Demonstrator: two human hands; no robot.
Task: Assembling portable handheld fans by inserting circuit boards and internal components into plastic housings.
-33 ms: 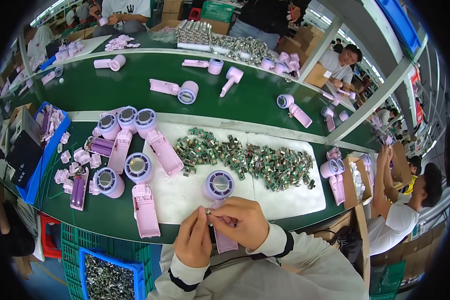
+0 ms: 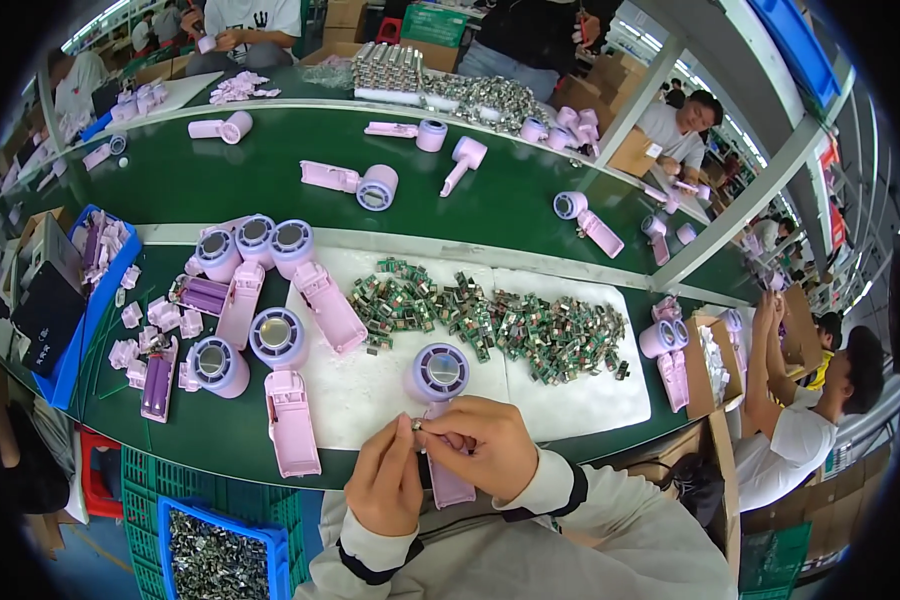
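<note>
At the near edge of the bench, my left hand and my right hand meet with bent fingers. Thumbs and fingertips of both pinch a small silvery part, too small to identify. Below them lies a pink handheld fan body, its round lilac head on the white foam sheet and its open handle partly hidden by my right hand. Another fan's open pink handle lies to the left. Beyond my hands, small green circuit boards are heaped on the foam sheet.
More fan bodies and a purple battery pair lie left, beside a blue tray. A blue crate of small parts stands below. Fans rest on the green belt. A metal post and co-workers are at right.
</note>
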